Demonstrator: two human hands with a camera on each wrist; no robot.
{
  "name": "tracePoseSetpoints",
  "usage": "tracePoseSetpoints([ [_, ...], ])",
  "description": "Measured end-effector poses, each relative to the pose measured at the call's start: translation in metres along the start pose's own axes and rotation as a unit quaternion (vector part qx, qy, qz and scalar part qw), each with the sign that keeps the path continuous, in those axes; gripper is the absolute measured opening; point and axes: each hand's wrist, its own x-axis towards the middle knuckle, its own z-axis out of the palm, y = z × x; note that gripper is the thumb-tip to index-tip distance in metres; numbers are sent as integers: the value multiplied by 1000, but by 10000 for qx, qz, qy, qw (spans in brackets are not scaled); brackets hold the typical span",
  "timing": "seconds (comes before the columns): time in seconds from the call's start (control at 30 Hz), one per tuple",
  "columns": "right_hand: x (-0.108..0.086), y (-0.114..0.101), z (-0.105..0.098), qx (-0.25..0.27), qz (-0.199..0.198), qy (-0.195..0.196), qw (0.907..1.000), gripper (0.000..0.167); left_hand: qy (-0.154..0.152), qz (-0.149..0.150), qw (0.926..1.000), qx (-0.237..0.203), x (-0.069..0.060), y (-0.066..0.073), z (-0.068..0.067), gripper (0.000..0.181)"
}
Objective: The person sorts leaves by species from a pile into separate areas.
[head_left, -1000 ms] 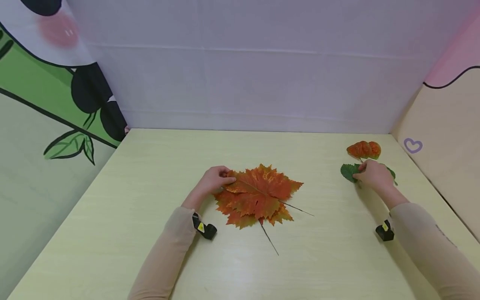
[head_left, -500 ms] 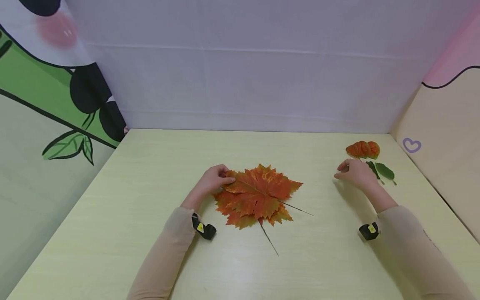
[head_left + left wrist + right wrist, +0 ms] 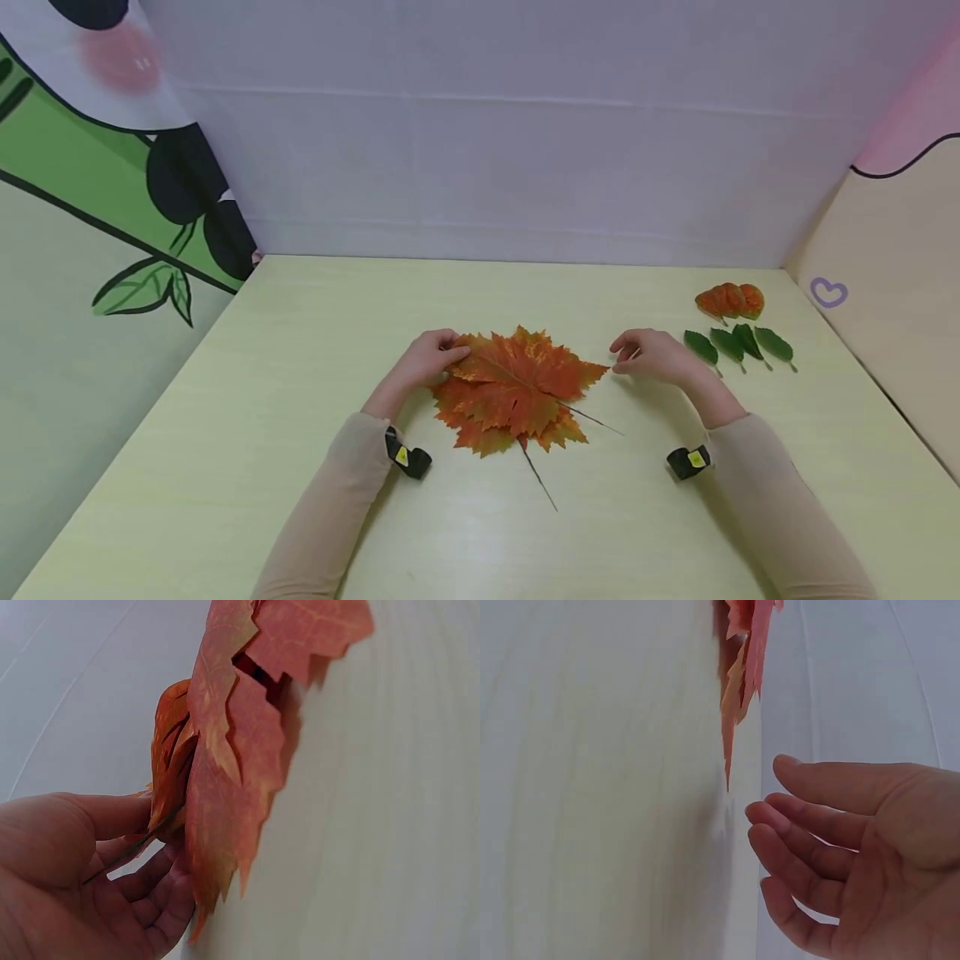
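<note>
A pile of large orange-red artificial maple leaves [image 3: 517,383] lies mid-table, with two thin stems trailing to the lower right. My left hand [image 3: 422,363] pinches a leaf at the pile's left edge. In the left wrist view, the thumb lies against an orange leaf [image 3: 171,750] with a dark stem below it; the fingertips are partly hidden behind the leaves. Just off the right tip of the pile is my right hand [image 3: 660,357], holding nothing. Its fingers are loosely bent and apart in the right wrist view, below a pointed leaf tip [image 3: 729,750].
Several small green leaves [image 3: 726,343] lie in a row at the right of the table [image 3: 300,333]. Behind them, small orange-red leaves [image 3: 729,300] overlap in a group. A pale fabric wall [image 3: 480,167] stands at the back, with printed panels on both sides.
My right hand has let go of a green leaf at the end of the row and moved left to the maple leaves. The left hand stays on the pile.
</note>
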Motion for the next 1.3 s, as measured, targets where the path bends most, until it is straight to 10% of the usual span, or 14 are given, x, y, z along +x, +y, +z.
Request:
tracePoseSetpoints([
  [0.3, 16, -15, 14, 394, -314, -172, 9986, 34, 317, 4, 9977, 594, -6, 14, -6, 27],
  [1.3, 19, -33, 35, -116, 146, -185, 9997, 64, 940, 483, 9913, -784, -26, 27, -55, 23],
])
